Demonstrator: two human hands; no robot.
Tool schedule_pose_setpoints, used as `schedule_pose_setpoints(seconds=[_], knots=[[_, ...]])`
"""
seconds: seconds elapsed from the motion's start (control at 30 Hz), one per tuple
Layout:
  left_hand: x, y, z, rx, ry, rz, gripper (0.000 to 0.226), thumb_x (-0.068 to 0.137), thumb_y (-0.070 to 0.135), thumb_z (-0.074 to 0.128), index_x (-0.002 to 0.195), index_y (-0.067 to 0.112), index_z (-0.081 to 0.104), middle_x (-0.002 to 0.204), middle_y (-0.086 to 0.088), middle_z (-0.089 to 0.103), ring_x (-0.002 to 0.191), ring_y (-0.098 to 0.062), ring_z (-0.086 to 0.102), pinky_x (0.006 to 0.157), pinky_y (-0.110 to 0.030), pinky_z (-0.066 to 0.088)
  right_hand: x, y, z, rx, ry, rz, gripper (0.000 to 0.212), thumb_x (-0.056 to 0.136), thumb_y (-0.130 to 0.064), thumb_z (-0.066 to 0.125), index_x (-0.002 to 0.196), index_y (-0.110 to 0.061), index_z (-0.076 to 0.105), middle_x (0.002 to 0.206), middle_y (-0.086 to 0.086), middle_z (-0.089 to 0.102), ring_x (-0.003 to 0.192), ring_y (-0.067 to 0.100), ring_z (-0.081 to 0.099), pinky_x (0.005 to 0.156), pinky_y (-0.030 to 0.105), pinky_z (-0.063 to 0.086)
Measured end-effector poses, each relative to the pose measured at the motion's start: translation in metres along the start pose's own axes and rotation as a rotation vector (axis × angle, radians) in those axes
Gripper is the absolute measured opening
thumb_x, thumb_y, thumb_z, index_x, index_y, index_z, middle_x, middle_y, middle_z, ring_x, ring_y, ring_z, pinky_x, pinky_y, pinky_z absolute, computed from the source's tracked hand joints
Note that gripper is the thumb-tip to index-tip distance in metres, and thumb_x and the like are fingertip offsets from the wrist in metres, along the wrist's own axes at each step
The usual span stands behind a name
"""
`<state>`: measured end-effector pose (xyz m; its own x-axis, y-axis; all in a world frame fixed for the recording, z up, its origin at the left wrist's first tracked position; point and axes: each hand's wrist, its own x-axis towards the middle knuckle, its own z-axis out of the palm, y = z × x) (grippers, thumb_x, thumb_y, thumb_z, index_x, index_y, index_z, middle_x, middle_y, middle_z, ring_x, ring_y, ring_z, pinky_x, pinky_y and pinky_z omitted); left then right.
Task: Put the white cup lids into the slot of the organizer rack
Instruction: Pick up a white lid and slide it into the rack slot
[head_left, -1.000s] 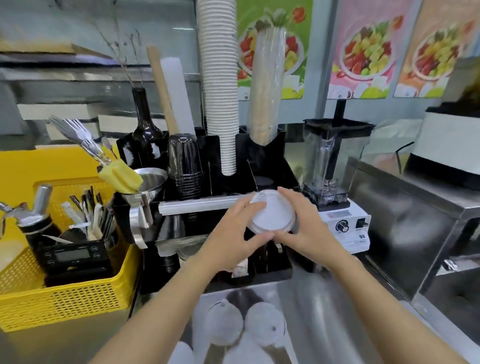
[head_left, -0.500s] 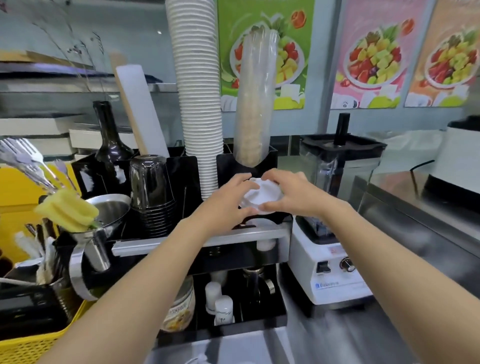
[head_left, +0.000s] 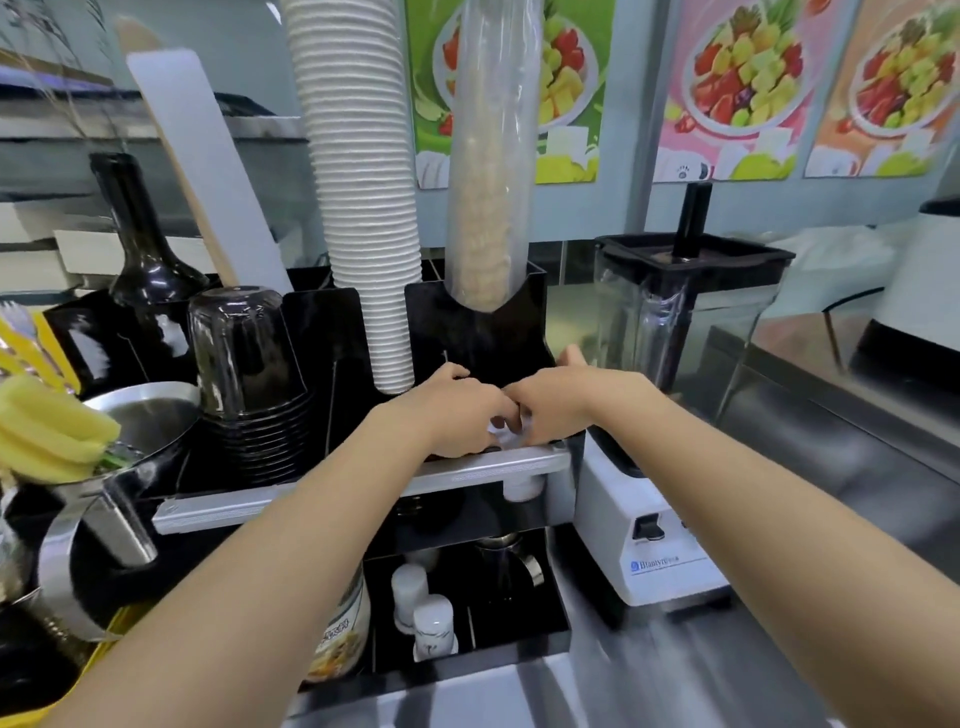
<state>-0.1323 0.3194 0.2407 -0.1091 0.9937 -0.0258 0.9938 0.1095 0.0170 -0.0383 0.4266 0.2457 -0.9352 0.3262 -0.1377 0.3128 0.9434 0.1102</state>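
The black organizer rack (head_left: 475, 332) stands at the middle of the counter with a tall stack of white paper cups (head_left: 358, 182) and a clear sleeve of cups (head_left: 491, 156) rising from it. My left hand (head_left: 457, 410) and my right hand (head_left: 561, 397) meet low in the rack's right front slot, just above the metal rail (head_left: 363, 486). Both close around the white cup lids (head_left: 500, 427), of which only a small white sliver shows between my fingers. The rest of the lids is hidden by my hands.
A blender (head_left: 670, 405) stands right beside the rack on the right. Stacked dark cups (head_left: 244, 374), a dark bottle (head_left: 140, 239) and a metal jug (head_left: 119, 467) with a yellow sponge (head_left: 49, 431) crowd the left. Small white bottles (head_left: 423, 618) sit on the lower shelf.
Both hands have gone down and forward with the lids, from in front of the clear sleeve into the slot behind the rail. The lids are now almost fully covered.
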Motion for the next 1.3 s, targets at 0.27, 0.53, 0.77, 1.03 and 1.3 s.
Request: schedule_pose_setpoints(seconds=[0.27, 0.53, 0.77, 1.03, 1.3], knots=[[0.008, 0.009, -0.01, 0.17, -0.272, -0.067, 0.055, 0.088, 0.003, 0.028, 0.12, 0.041, 0.051, 0.091, 0.013, 0.047, 0.121, -0.021, 0.035, 0.115, -0.036, 0.006, 0.002, -0.006, -0.003, -0.131, -0.123, 0.072, 0.024, 0.085, -0.02, 0.044, 0.096, -0.016, 0.065, 0.079, 0.001, 0.055, 0.096, 0.026, 0.052, 0.096, 0.049, 0.015], [-0.026, 0.0, 0.005, -0.101, 0.277, 0.005, 0.025, 0.089, 0.027, 0.05, 0.11, 0.021, 0.06, 0.103, -0.002, 0.069, 0.102, -0.025, 0.056, 0.09, -0.044, 0.045, -0.026, 0.001, -0.011, 0.186, 0.098, 0.03, 0.034, 0.083, -0.044, 0.057, 0.114, -0.028, 0.054, 0.109, -0.004, 0.062, 0.108, 0.02, 0.052, 0.103, 0.044, 0.02], [-0.086, 0.024, 0.056, -0.181, 0.714, -0.005, 0.041, 0.085, 0.038, 0.044, 0.114, 0.014, 0.06, 0.117, -0.002, 0.066, 0.109, -0.018, 0.056, 0.093, -0.026, 0.035, -0.088, -0.021, 0.038, 0.486, 0.722, -0.024, 0.049, 0.086, -0.034, 0.06, 0.129, -0.015, 0.048, 0.129, 0.002, 0.056, 0.118, 0.018, 0.051, 0.098, 0.041, 0.041], [-0.132, 0.063, 0.154, -0.28, 0.685, -0.086, 0.043, 0.087, 0.041, 0.048, 0.123, 0.018, 0.055, 0.131, -0.001, 0.057, 0.126, -0.012, 0.042, 0.111, -0.027, 0.021, -0.12, -0.07, 0.156, 0.617, 0.747, -0.039, 0.06, 0.083, -0.044, 0.054, 0.133, -0.013, 0.042, 0.134, 0.007, 0.053, 0.125, 0.021, 0.047, 0.101, 0.046, 0.04], [-0.171, 0.072, 0.256, -0.362, 0.204, -0.212, 0.074, 0.078, 0.062, 0.028, 0.141, 0.025, 0.027, 0.152, 0.003, 0.026, 0.14, -0.015, 0.021, 0.113, -0.025, 0.003, -0.143, -0.117, 0.265, 0.651, 0.1, 0.013, 0.087, 0.081, -0.05, 0.059, 0.145, -0.024, 0.007, 0.156, 0.001, 0.012, 0.143, 0.013, 0.007, 0.115, 0.03, 0.005]])
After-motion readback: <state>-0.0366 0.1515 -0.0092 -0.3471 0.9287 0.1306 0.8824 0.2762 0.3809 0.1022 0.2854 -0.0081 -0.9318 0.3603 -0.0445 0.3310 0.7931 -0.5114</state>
